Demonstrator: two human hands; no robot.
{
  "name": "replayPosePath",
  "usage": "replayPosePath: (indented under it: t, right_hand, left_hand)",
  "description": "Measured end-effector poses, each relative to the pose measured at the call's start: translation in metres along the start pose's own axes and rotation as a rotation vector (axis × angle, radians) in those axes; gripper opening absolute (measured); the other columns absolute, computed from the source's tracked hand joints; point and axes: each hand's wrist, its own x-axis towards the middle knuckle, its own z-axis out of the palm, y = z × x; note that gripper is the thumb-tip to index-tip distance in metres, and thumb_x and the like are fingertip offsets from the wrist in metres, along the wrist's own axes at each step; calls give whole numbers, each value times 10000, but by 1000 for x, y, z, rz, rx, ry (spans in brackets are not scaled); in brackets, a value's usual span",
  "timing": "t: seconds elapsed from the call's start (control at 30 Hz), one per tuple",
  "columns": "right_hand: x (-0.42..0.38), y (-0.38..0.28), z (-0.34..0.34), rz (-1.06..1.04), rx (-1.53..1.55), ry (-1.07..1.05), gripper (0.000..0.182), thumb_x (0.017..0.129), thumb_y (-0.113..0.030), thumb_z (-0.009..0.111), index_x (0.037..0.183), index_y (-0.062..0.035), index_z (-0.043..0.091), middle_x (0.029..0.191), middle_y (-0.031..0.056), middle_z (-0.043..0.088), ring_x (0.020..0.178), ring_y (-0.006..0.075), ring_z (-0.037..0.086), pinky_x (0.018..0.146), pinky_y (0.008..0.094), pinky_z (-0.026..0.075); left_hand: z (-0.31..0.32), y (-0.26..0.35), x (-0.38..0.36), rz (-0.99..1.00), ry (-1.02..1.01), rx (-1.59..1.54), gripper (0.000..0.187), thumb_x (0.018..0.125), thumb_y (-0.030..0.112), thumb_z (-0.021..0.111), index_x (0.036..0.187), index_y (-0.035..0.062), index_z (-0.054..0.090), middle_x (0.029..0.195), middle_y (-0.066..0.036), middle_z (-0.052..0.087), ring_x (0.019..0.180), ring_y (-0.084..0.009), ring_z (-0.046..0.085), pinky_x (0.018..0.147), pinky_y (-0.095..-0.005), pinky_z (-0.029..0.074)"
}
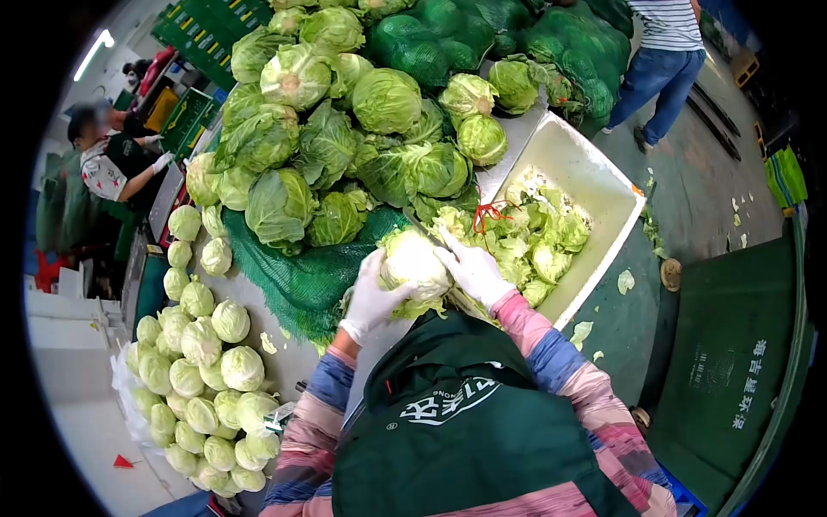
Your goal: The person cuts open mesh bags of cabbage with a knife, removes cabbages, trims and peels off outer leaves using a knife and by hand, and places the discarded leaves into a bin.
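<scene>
A pale, partly trimmed cabbage (415,266) sits in front of my apron, with loose green leaves around it. My left hand (376,296), in a white glove, grips it from the left and below. On its right side is my right hand (472,268), also gloved, with its fingers closed around a thin knife (419,224). The dark blade points up and left along the cabbage's far edge; the handle is hidden in the hand. Behind them lies a large pile of untrimmed green cabbages (327,142).
To the right stands a white foam box (594,172) holding cut leaves. Green net (297,276) lies left of my hands. Trimmed cabbages (202,379) are heaped at the left. Full net sacks (439,39) lie behind. A green bin (732,362) stands right. Two other people are farther off.
</scene>
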Motion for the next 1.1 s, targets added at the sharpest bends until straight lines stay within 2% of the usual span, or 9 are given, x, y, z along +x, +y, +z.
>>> replayPosePath:
  t: [0.17, 0.37, 0.57, 0.63, 0.77, 0.9, 0.97, 1.03, 1.1]
  right_hand:
    - [-8, -18, -19, -45, -252, -126, 667, 935, -559, 452, 1422, -103, 419, 742, 224, 656, 685, 383, 644, 647, 464, 509]
    - [7, -17, -37, -154, -412, -231, 737, 936, -583, 426, 1493, -125, 272, 699, 222, 639, 655, 382, 641, 620, 462, 517]
    - [18, -8, -42, -112, -219, -283, 593, 936, -553, 441, 1411, -199, 446, 929, 225, 675, 857, 387, 653, 773, 450, 517]
    - [35, 33, -36, -99, 104, 10, 523, 932, -546, 458, 1294, -188, 577, 1002, 201, 676, 928, 378, 645, 824, 448, 505]
    - [19, 73, -37, 201, -207, -42, 480, 934, -546, 456, 1211, -198, 636, 983, 194, 680, 922, 371, 646, 794, 457, 508]
    - [1, 82, -12, 266, -301, -25, 561, 928, -561, 465, 1360, -206, 508, 912, 227, 671, 851, 376, 654, 715, 470, 516]
    - [-6, 45, -13, 162, -97, 281, 630, 914, -454, 573, 1447, -176, 386, 1003, 204, 661, 847, 373, 653, 747, 435, 514]
    - [-10, 9, -21, 102, -19, 203, 753, 887, -416, 629, 1498, -157, 273, 1134, 191, 594, 926, 342, 644, 770, 397, 515]
    - [-12, -9, -23, -18, 12, 249, 816, 830, -449, 682, 1496, -172, 299, 1266, 156, 521, 1033, 319, 615, 847, 375, 507]
  left_hand:
    - [52, 35, -8, -89, 293, 75, 1101, 594, 372, 845, 1393, -98, 252, 1356, -262, 339, 1254, -414, 339, 1074, -440, 304]
    - [46, 47, -9, 5, 212, 82, 1146, 554, 367, 868, 1389, -101, 239, 1313, -275, 391, 1242, -404, 384, 1060, -456, 325]
    - [45, 42, -14, -36, 220, 3, 1153, 546, 360, 884, 1404, -65, 241, 1316, -255, 393, 1240, -383, 387, 1078, -437, 308]
    - [43, 40, -26, 78, 189, 83, 1163, 547, 378, 881, 1407, -70, 237, 1374, -247, 369, 1283, -397, 356, 1091, -440, 303]
    - [18, 11, -42, 103, 62, -99, 1131, 549, 325, 885, 1434, 9, 257, 1415, -221, 331, 1337, -375, 303, 1149, -434, 243]
    - [3, 13, -53, -77, -53, -170, 1134, 595, 308, 881, 1476, 49, 217, 1423, -234, 279, 1342, -365, 291, 1150, -416, 244]
    - [22, 12, -51, -134, -18, -209, 1144, 620, 327, 876, 1486, 37, 188, 1412, -245, 263, 1340, -367, 288, 1138, -410, 261]
    - [52, 19, -42, -358, 211, -311, 1149, 626, 336, 876, 1477, 10, 176, 1406, -248, 256, 1326, -370, 299, 1123, -413, 278]
    - [62, 29, -28, -356, 266, -355, 1172, 621, 356, 879, 1462, -32, 161, 1397, -265, 269, 1303, -393, 319, 1108, -425, 294]
